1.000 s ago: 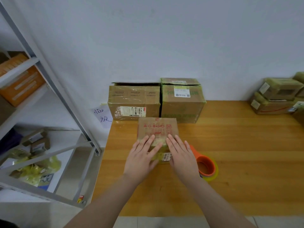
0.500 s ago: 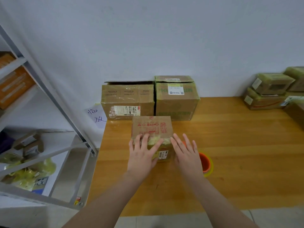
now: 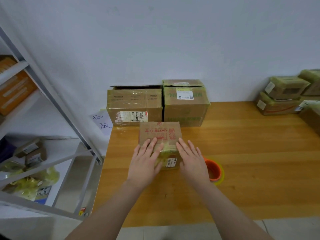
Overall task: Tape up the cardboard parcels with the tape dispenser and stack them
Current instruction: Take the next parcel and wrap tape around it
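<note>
A small cardboard parcel [image 3: 160, 134] with red print lies on the wooden table [image 3: 242, 153], its near end wrapped in yellowish tape. My left hand [image 3: 144, 161] lies flat on the parcel's near left part, fingers straight. My right hand [image 3: 191, 160] is flat at the parcel's right side, fingers spread, and hides part of it. An orange tape dispenser [image 3: 213, 169] with a yellowish roll sits on the table just right of my right hand.
Two larger taped boxes [image 3: 135, 104] [image 3: 185, 103] stand against the wall behind the parcel. Several taped parcels [image 3: 287, 96] are stacked at the table's far right. A metal shelf rack [image 3: 52, 101] holding boxes and bags stands left of the table.
My hands have drawn slightly apart on the parcel, the right one sliding toward its right side. The view has shifted a little to the right.
</note>
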